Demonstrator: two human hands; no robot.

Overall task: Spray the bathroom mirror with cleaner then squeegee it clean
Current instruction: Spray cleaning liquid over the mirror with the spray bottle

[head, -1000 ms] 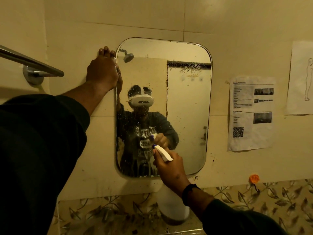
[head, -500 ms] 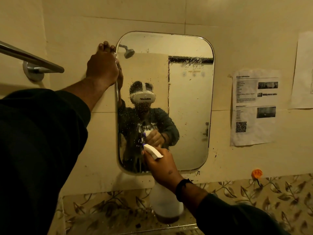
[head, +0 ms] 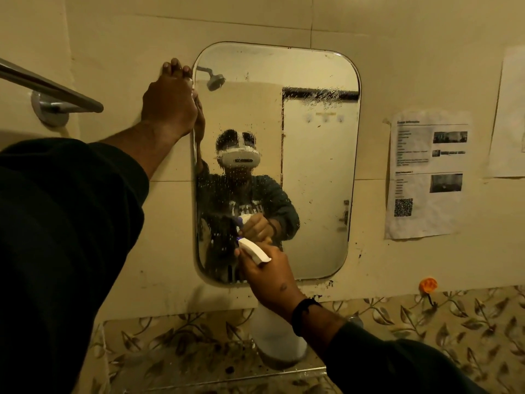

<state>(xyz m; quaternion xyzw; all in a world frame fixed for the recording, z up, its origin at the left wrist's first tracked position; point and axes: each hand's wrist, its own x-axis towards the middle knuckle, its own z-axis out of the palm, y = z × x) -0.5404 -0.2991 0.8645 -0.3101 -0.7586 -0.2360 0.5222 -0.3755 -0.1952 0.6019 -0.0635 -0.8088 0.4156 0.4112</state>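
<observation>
Mirror [head: 312,166] glass is steadied at its upper left edge by the left hand [head: 170,100], fingers curled, while the spray bottle [head: 277,334] is gripped tight by the right hand [head: 267,277], nozzle aimed low for wetting.

— Counted: one rounded rectangular wall mirror [head: 312,166], one white plastic spray bottle [head: 277,336], two bare hands.
— Also two printed paper sheets, one chrome towel bar [head: 48,86], one orange wall hook [head: 428,285].

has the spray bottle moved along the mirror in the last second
Yes. The white plastic spray bottle in the right hand has shifted left along the rounded wall mirror, its nozzle now nearer the mirror's lower-left corner.
</observation>
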